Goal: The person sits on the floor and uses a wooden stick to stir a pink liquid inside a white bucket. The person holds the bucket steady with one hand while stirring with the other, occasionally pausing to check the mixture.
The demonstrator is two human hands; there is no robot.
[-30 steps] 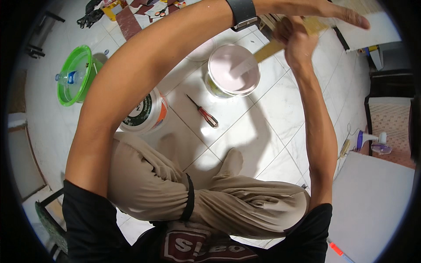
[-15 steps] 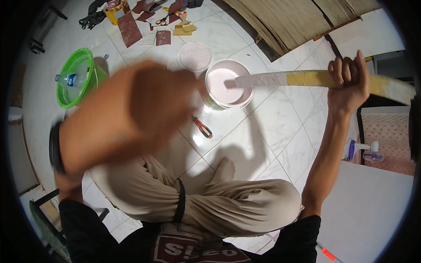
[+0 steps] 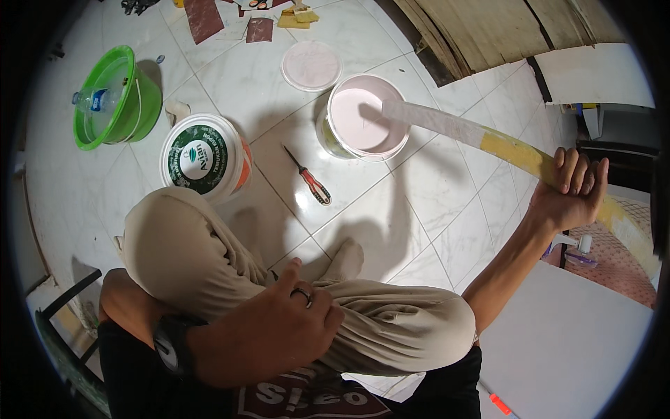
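My right hand (image 3: 574, 187) is wrapped round a long flat strip (image 3: 513, 148), off-white with a yellow patch. The strip's far end hangs over the rim of a white bucket (image 3: 401, 143) of pale pink paint (image 3: 352, 119); whether it touches is unclear. Over my lap, my left hand (image 3: 279, 325) holds nothing visible, its index finger stretched out and the other fingers bent. A screwdriver (image 3: 315, 185) with a red and black handle lies on the tiles between my knees and the paint bucket.
A lidded white bucket (image 3: 227, 150) stands by my left knee, and a green bucket (image 3: 130, 115) with a plastic bottle (image 3: 98, 100) is farther left. A paint-smeared lid (image 3: 311, 66) lies behind the paint bucket. Sandpaper (image 3: 203, 19) is at the far edge; wooden boards (image 3: 481, 31) stand far right.
My left hand has dropped from in front of the view to my lap, uncovering the lidded bucket. My right hand has lowered slightly with the strip, which now slopes more. The view has shifted.
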